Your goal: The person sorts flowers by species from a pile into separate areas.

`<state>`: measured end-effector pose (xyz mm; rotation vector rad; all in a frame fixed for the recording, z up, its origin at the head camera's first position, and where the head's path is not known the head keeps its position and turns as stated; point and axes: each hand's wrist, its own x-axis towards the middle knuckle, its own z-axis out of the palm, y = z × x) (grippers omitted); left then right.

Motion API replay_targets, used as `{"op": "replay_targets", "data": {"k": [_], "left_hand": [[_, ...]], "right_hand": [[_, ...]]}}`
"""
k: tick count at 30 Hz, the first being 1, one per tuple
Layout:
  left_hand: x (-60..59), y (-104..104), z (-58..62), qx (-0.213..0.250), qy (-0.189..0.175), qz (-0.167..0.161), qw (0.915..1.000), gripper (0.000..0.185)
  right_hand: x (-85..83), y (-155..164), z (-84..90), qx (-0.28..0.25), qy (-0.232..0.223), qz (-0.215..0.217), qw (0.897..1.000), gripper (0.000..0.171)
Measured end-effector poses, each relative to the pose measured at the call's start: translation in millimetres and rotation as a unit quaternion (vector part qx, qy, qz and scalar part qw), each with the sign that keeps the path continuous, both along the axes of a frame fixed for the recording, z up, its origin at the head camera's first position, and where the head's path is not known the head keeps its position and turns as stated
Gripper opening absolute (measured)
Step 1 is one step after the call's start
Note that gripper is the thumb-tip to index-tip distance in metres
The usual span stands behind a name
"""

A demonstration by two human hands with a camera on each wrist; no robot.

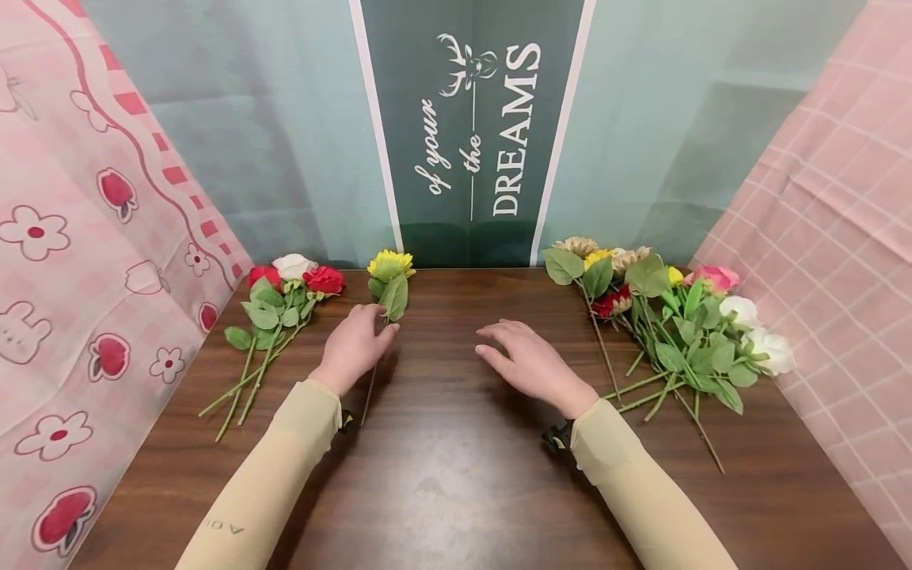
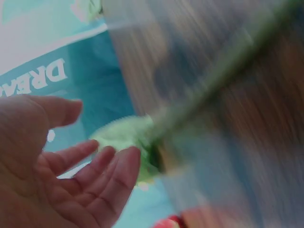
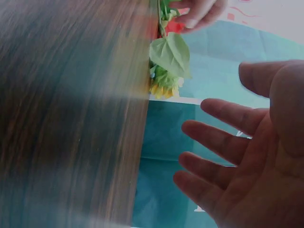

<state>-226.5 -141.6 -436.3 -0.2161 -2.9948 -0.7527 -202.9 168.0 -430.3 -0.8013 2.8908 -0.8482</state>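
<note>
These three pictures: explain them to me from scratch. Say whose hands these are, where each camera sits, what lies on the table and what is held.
No machine here: a person works with two bare hands. The wide picture comes from a camera worn on the head, looking down at a dark wooden table. The two blurry close-ups come from cameras strapped to each wrist, so each shows its own palm.

A single yellow flower lies at the back of the table, a small bunch of red and white flowers at the left, and a bigger mixed pile at the right.

The left hand rests over the yellow flower's stem, fingers loose. The right hand is spread open and holds nothing.
</note>
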Motion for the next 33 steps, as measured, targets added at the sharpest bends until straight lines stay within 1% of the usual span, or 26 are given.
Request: {"op": "replay_targets", "data": {"k": [2,4,7,9,11,13,15,16,17,19,22,25,28,33], "left_hand": [[5.9,12.5,2.6,-0.006,0.032,-0.03,0.999,0.052],[12.4,28.4,3.6,-0.01,0.059,-0.071,0.9957,0.054],[24.0,55.1,1.2,-0.024,0.092,-0.145,0.9849,0.057],[32.9,73.7,-1.6,-0.039,0.103,-0.197,0.9742,0.059],[42.0,91.6,-3.8,-0.051,0.112,-0.248,0.9607,0.061],[50.2,108.0,-5.1,-0.062,0.117,-0.293,0.9469,0.062],[56.3,122.4,-5.5,-0.063,0.122,-0.326,0.9352,0.062],[58.7,129.1,-4.9,-0.064,0.125,-0.338,0.9306,0.062],[60.3,135.5,-4.3,-0.068,0.127,-0.347,0.9268,0.062],[63.0,147.2,-1.3,-0.074,0.129,-0.358,0.9218,0.063],[64.8,163.3,4.1,-0.082,0.124,-0.366,0.9186,0.064],[66.0,176.7,8.2,-0.086,0.115,-0.369,0.9184,0.067],[66.6,186.1,7.7,-0.089,0.111,-0.366,0.9195,0.068],[63.7,190.3,4.0,-0.088,0.104,-0.368,0.9199,0.069]], "right_hand": [[-3.0,4.1,0.2,-0.003,0.004,-0.017,1.0,0.042],[-6.6,10.9,-0.1,-0.007,0.009,-0.039,0.999,0.037],[-11.9,27.6,-1.8,-0.017,0.007,-0.085,0.996,0.031],[-14.8,43.2,-4.3,-0.021,0.003,-0.117,0.993,0.028],[-17.1,62.3,-7.1,-0.018,-0.004,-0.147,0.989,0.026],[-19.2,83.5,-8.8,-0.008,-0.008,-0.169,0.986,0.025],[-21.2,105.5,-9.1,0.003,-0.012,-0.187,0.982,0.024],[-21.8,116.3,-8.8,0.009,-0.014,-0.196,0.98,0.024],[-22.3,126.3,-8.2,0.015,-0.016,-0.205,0.978,0.024],[-22.8,143.4,-6.9,0.026,-0.033,-0.217,0.975,0.026],[-21.7,159.2,-5.4,0.042,-0.063,-0.226,0.971,0.03],[-20.2,162.6,-5.8,0.056,-0.092,-0.222,0.969,0.031],[-20.5,159.1,-8.4,0.073,-0.099,-0.217,0.968,0.03],[-21.7,155.8,-9.6,0.084,-0.117,-0.221,0.965,0.027]]}}
